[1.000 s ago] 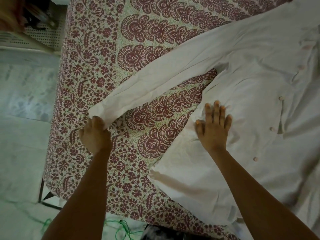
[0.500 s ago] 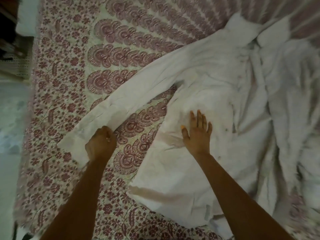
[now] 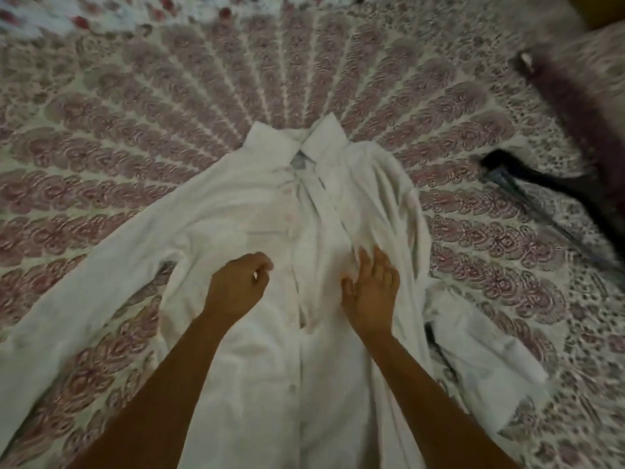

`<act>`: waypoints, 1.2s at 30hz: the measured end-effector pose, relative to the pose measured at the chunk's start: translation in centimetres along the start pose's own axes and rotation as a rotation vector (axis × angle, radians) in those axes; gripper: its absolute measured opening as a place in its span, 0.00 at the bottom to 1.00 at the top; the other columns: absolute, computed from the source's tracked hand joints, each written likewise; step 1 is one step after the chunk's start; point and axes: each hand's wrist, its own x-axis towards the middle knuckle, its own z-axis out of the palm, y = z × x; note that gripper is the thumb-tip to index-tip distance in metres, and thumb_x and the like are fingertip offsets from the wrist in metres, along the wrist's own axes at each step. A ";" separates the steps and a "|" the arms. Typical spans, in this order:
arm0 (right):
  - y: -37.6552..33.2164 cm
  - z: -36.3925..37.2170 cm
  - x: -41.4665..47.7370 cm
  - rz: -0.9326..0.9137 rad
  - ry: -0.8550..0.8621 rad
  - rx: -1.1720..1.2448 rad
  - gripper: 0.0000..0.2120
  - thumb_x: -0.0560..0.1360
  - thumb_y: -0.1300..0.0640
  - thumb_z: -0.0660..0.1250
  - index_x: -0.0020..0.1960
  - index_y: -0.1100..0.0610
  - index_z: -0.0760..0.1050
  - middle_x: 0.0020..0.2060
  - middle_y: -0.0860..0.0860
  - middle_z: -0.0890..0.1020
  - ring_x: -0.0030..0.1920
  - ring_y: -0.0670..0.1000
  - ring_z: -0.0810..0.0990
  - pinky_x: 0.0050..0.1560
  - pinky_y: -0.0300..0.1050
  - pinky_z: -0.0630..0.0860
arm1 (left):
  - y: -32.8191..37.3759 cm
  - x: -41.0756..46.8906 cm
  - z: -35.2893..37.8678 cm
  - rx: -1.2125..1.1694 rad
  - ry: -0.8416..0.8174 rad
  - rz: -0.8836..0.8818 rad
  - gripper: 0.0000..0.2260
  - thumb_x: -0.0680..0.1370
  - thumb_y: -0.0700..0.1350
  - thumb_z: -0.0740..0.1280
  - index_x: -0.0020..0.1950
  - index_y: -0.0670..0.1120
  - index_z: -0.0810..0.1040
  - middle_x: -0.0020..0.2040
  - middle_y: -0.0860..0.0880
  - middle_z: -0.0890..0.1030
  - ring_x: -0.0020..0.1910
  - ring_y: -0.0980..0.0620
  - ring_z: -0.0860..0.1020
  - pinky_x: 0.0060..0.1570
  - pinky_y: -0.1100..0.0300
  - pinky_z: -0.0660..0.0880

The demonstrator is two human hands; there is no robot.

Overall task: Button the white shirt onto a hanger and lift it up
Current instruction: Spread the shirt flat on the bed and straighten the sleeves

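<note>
Shirt, white, lies front-up on the patterned bed cover beneath me, my left hand loosely curled and empty at seven o'clock of its placket, my right hand spread flat on cloth, collar at twelve o'clock, dark hanger-like object at two.

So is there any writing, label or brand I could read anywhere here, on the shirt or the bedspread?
None can be read.
White shirt: a greyish patch inside the collar may be a label, too blurred to read.
Patterned bedspread: floral print only, no words.
Dark object at right: blurred, no text visible.
</note>
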 end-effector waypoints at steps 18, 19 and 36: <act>12.9 -3.4 12.3 0.289 -0.183 0.890 0.17 0.78 0.50 0.60 0.62 0.60 0.71 0.50 0.51 0.78 0.51 0.49 0.76 0.53 0.43 0.74 | 12.4 20.4 10.5 -0.322 0.144 -0.651 0.32 0.74 0.52 0.68 0.71 0.39 0.59 0.70 0.41 0.66 0.68 0.42 0.67 0.63 0.53 0.69; 13.1 -3.8 12.8 0.282 -0.180 0.895 0.18 0.78 0.51 0.60 0.62 0.61 0.70 0.51 0.51 0.77 0.51 0.48 0.75 0.52 0.40 0.74 | 12.2 20.9 10.6 -0.349 0.122 -0.634 0.30 0.74 0.52 0.68 0.70 0.39 0.61 0.69 0.41 0.68 0.67 0.42 0.69 0.60 0.55 0.69; 18.1 -5.2 15.0 0.341 -0.231 0.768 0.22 0.79 0.43 0.53 0.39 0.57 0.74 0.33 0.54 0.75 0.37 0.52 0.73 0.42 0.47 0.70 | 8.2 21.6 3.9 -0.278 0.362 -0.638 0.18 0.78 0.49 0.62 0.64 0.41 0.70 0.64 0.41 0.74 0.57 0.44 0.75 0.55 0.58 0.72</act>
